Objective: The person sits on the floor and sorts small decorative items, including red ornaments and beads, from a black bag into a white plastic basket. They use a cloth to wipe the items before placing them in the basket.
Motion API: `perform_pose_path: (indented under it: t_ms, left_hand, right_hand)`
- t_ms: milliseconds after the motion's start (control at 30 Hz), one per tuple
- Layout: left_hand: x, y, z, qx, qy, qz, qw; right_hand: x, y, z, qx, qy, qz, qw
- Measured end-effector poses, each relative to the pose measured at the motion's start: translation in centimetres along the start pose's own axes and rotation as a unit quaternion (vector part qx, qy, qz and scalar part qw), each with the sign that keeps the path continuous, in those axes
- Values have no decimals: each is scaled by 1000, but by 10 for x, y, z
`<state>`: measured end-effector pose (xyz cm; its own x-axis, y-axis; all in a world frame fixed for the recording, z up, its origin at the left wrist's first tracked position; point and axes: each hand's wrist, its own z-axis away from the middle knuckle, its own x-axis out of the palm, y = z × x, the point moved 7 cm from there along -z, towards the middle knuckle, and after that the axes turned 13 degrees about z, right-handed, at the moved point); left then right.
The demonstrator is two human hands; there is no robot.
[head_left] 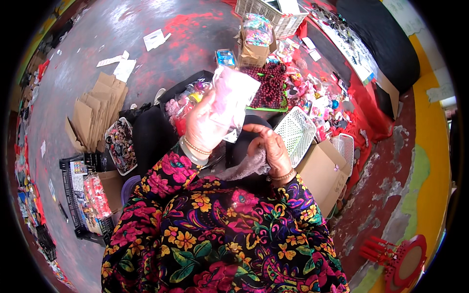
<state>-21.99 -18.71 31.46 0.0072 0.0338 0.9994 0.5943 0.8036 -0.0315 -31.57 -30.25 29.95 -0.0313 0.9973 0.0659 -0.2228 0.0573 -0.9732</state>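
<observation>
While the head view looks down over a flowered garment, a clear plastic bag [233, 95] with pink contents is held up by the left hand [202, 128], above the lap and in front of the tray of dark red beads [270, 85]. The fingers of this hand are closed around the lower left edge of the bag, so that the bag is pinched between thumb and fingers; the fingertips themselves are hidden behind the plastic. The right hand [271, 146] is kept lower, just right of and below the bag, with a piece of pale mauve netting [246, 166] gathered under its palm. Its fingers are curled, the forefinger bent towards the bottom corner of the bag; whether that corner is actually touched cannot be told.

Around the bead tray other goods are laid out on the floor: a white mesh basket [295, 132] just right of the hands, a brown carton [322, 171] below that basket, a second carton with bright hair ties [256, 36] behind the tray, and a stack of flat cardboard [95, 115] well to the left. A round bowl of small dark items [119, 146] is seen near that stack.

The step in hand is judged to be the packing or checking of one small bag. For the next move, the mouth of the bag would have to be held open or steady by the left hand, so that the netting could be brought to it by the right.
</observation>
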Motion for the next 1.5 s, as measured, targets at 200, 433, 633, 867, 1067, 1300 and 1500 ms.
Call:
perform_pose_path:
  t_ms: [200,433,633,867,1067,1300,1500]
  left_hand:
    - [-21,-27,1,42,8,-286,957]
    - [-42,-73,24,-82,-155,-551,816]
    - [-33,-82,43,45,-304,-791,529]
    - [-49,-84,43,91,-340,-814,462]
    - [-65,-88,39,99,-406,-820,391]
    - [-60,-90,30,106,-428,-813,380]
    - [-64,-89,28,91,-449,-818,348]
  right_hand:
    - [-8,6,-12,-50,67,-111,990]
    - [-50,16,-10,-81,111,-276,951]
    - [-184,81,8,20,349,-133,927]
    - [-312,318,32,227,389,-172,876]
    - [-317,371,-21,329,431,-193,818]
    - [-344,424,-46,462,372,-119,796]
    - [-354,439,-50,488,375,-33,788]
